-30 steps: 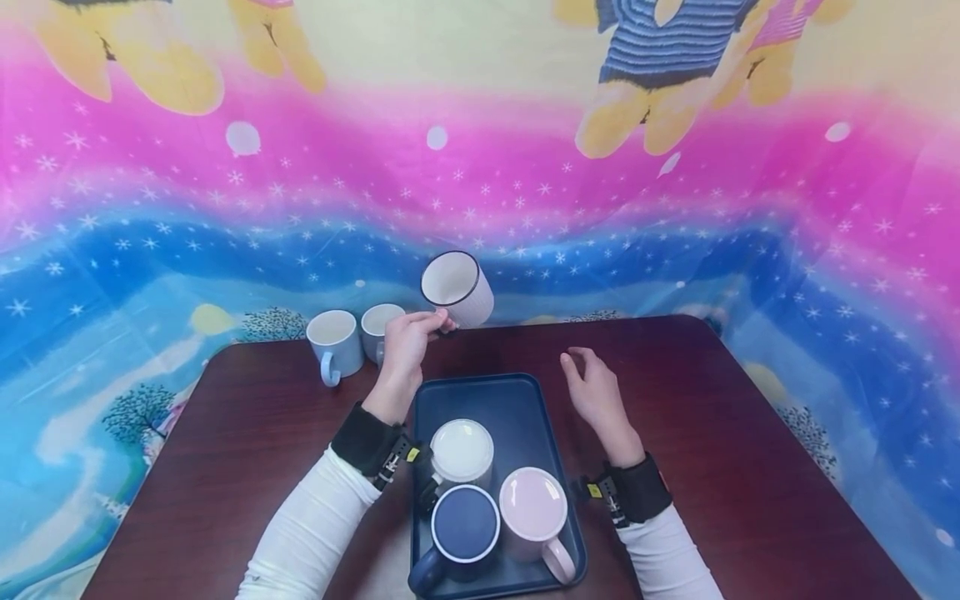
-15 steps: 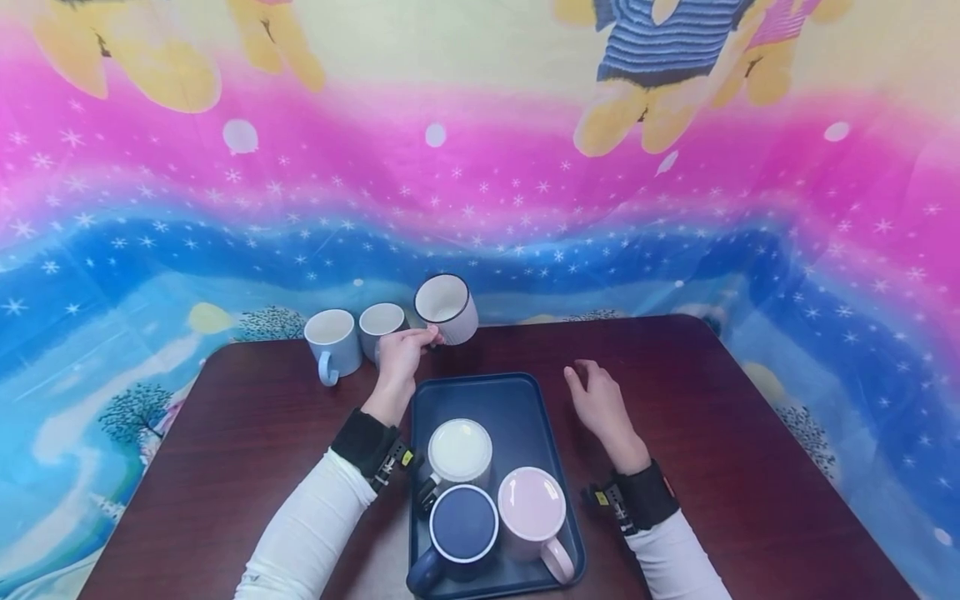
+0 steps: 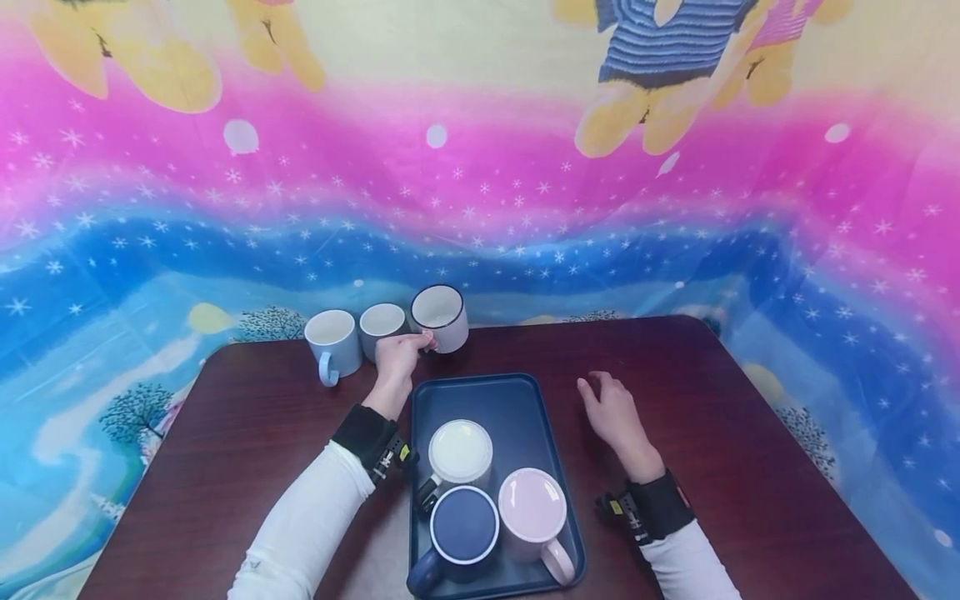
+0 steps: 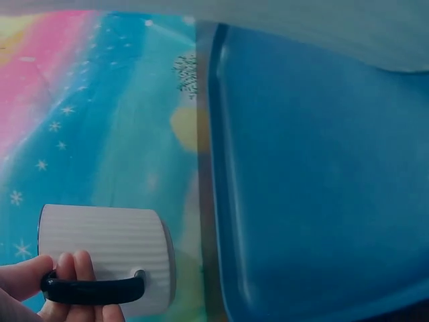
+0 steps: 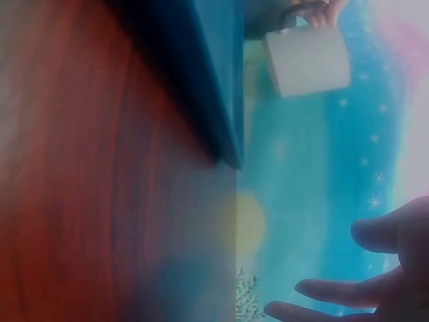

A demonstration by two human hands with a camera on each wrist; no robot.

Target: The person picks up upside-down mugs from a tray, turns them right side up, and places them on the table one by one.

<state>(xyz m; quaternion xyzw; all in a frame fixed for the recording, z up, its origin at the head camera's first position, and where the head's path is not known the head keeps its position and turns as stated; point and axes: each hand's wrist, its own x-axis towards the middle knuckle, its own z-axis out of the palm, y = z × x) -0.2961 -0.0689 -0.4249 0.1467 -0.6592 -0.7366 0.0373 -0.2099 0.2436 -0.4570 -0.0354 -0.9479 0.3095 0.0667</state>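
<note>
My left hand (image 3: 397, 362) grips the black handle (image 4: 94, 291) of a white ribbed mug (image 4: 110, 235) with a dark rim. In the head view this mug stands upright at the table's far edge, right beside a grey mug (image 3: 382, 321). A light blue mug (image 3: 332, 343) with its handle toward me is left of the grey one. My right hand (image 3: 615, 417) hovers over the table to the right of the tray, fingers loosely bent, holding nothing. In the right wrist view its fingers (image 5: 342, 292) are spread apart.
A dark blue tray (image 3: 480, 396) lies in the middle of the brown table (image 3: 720, 442). Toward its near end sit a white mug (image 3: 461, 452), a navy mug (image 3: 465, 525) and a pink mug (image 3: 532, 504). A printed curtain (image 3: 480, 192) hangs behind the far edge.
My left hand has lowered the white ribbed mug and brought it left, close beside the grey mug. My right hand has drawn back toward me and slightly right.
</note>
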